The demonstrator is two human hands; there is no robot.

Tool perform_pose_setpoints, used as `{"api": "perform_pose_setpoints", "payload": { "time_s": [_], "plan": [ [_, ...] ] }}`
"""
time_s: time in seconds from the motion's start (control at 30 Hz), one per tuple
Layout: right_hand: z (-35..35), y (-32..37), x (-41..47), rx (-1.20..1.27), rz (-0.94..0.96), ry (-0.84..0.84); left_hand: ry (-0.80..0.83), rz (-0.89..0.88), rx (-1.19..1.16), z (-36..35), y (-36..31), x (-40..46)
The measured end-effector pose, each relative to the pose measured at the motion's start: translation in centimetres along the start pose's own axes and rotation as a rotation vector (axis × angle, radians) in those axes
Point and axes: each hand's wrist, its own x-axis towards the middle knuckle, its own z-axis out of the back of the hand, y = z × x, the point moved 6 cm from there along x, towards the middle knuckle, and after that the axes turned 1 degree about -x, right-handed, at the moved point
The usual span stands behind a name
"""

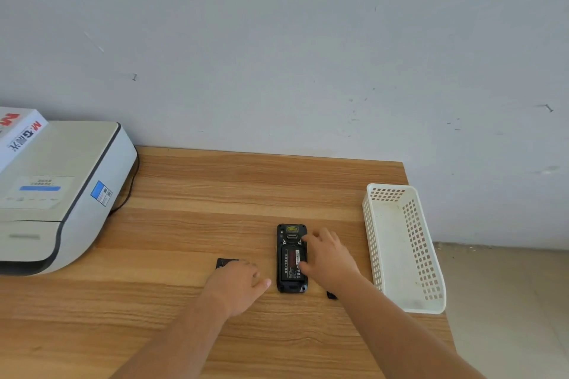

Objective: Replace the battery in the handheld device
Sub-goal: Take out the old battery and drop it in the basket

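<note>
On the wooden tabletop (191, 224), a black handheld device (292, 258) lies face down near the middle, its long axis running away from the person and its back cover off. The battery (292, 264), black with a red and white label, sits in the open compartment. The right hand (328, 257) rests against the device's right side with its fingers spread, the thumb reaching onto the battery's label and the fingertips (308, 237) touching the upper edge of the casing. The left hand (238, 281) lies palm down just left of the device, fingers relaxed and held together, covering most of a flat black piece (224, 262) whose far corner shows beyond the knuckles; what that piece is cannot be told. A small black object (331, 295) peeks out beneath the right forearm. At the tabletop's right edge stands a white perforated plastic basket (429, 261). At the left sits a white printer (61, 194) with a dark trim line, a cardboard box (18, 132) with red lettering resting on its top.
</note>
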Motion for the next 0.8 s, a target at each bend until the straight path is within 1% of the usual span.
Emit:
{"api": "perform_pose_setpoints", "payload": {
  "time_s": [0.07, 0.13, 0.3, 0.53, 0.8],
  "plan": [
    [-0.6, 1.5, 0.2, -0.068, 0.118, 0.045, -0.009, -0.020, 0.045, 0.3, 0.0, 0.1],
    [-1.6, 2.2, 0.3, -0.140, 0.178, 0.090, -0.013, -0.038, 0.086, 0.3, 0.2, 0.2],
    [-3.4, 2.6, -0.2, -0.216, 0.211, 0.140, 0.007, -0.017, 0.058, -0.2, 1.0, 0.3],
    [-3.0, 2.7, 0.0, -0.268, 0.246, 0.153, 0.012, 0.004, 0.038, -0.5, 1.4, 0.3],
    [-3.0, 3.7, 0.6, -0.451, 0.337, 0.176, 0.004, 0.003, 0.025, -0.4, 1.7, 0.3]
  ]
}}
